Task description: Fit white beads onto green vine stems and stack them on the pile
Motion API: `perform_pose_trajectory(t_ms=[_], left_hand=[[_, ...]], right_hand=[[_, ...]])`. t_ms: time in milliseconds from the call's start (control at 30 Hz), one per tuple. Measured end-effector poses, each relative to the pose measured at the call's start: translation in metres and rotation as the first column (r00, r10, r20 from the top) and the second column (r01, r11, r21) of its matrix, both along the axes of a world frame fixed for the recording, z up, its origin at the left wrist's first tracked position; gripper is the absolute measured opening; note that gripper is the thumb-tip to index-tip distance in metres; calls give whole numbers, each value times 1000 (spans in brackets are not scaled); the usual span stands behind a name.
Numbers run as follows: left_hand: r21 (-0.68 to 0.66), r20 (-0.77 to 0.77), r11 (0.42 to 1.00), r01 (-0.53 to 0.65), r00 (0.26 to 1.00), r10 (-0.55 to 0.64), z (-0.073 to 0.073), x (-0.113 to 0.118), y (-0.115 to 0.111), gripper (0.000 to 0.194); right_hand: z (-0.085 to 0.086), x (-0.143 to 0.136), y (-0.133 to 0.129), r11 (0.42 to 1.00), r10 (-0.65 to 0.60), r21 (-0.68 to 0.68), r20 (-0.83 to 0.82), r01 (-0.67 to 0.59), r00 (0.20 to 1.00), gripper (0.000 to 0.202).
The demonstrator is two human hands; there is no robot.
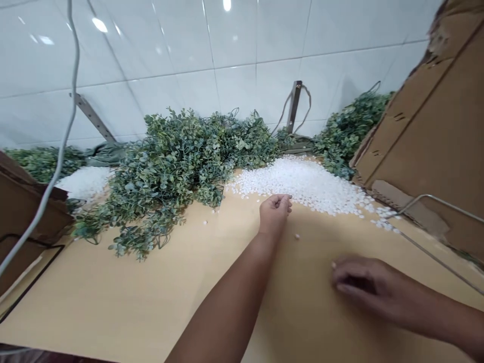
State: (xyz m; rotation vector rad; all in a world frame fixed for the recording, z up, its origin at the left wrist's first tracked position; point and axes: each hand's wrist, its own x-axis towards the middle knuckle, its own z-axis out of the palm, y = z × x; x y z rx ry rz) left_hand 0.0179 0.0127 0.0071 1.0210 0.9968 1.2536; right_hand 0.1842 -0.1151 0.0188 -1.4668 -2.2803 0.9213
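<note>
My left hand [275, 209] is at the near edge of a spread pile of small white pieces [313, 184], its fingers curled and pressed together. What it pinches, if anything, is too small to name. Lower right, my right hand [359, 282] hovers over the wooden table [151, 302], blurred, with fingers curved and a gap between thumb and fingers. Whether it holds something cannot be made out. One loose white piece [297, 236] lies between the two hands. Green leafy artificial sprigs [189, 151] are heaped to the left of the pile.
Cardboard [427, 116] stands at the right, beside a bent metal wire [434, 257]. More cardboard [30, 217] is at the left, behind a hanging grey cable [62, 146]. A second white pile [85, 181] and an upright dark bar [294, 107] are near the tiled wall.
</note>
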Motion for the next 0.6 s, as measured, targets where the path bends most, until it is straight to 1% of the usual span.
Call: perform_pose_trajectory(t_ms=[33,67,100,167,200,233,267,300,333,367,400,433,467,500,567,600], left_hand=[[4,10,999,-47,999,46,0,-2,3,12],[8,19,996,-88,996,88,1,-5,7,12],[14,27,992,-127,992,126,2,-7,10,12],[26,40,980,-198,980,197,3,-14,16,12],[31,45,973,-230,972,228,3,-18,19,12],[35,50,965,-260,965,258,3,-21,23,13],[36,54,958,-286,957,283,2,-25,26,13],[35,57,951,-308,950,305,2,-28,30,14],[32,59,945,-325,945,323,1,-31,33,14],[31,59,941,-338,940,336,0,-32,35,14],[31,59,938,-346,937,343,-1,-34,37,14],[33,59,936,-349,936,347,-2,-34,38,14],[37,59,936,-351,936,348,-2,-34,39,13],[42,58,935,-352,935,349,-3,-34,39,13],[46,56,934,-354,934,352,-4,-33,40,13],[47,53,933,-357,933,355,-5,-33,40,14]], right_hand=[[2,-9,22,998,16,62,-25,-14,1000,23],[3,-18,41,986,-5,164,-56,14,998,22],[5,-25,56,972,-14,234,-83,33,996,20],[9,-37,73,943,-76,312,-145,119,987,21],[11,-44,74,941,-102,302,-176,152,979,22],[12,-50,72,956,-98,253,-198,147,975,23],[13,-56,68,981,-64,166,-213,101,975,24],[13,-62,63,997,-4,69,-219,20,976,25],[12,-67,58,996,82,-6,-212,-86,974,25],[10,-70,56,985,150,-49,-206,-163,967,24],[6,-71,57,979,175,-67,-204,-192,963,24],[3,-70,62,983,157,-58,-202,-172,967,24],[-1,-67,71,993,108,-18,-206,-114,973,26],[-3,-63,82,998,27,61,-216,-14,976,28],[-1,-56,110,965,-99,213,-248,154,964,28],[3,-56,124,930,-190,262,-255,257,948,28]])
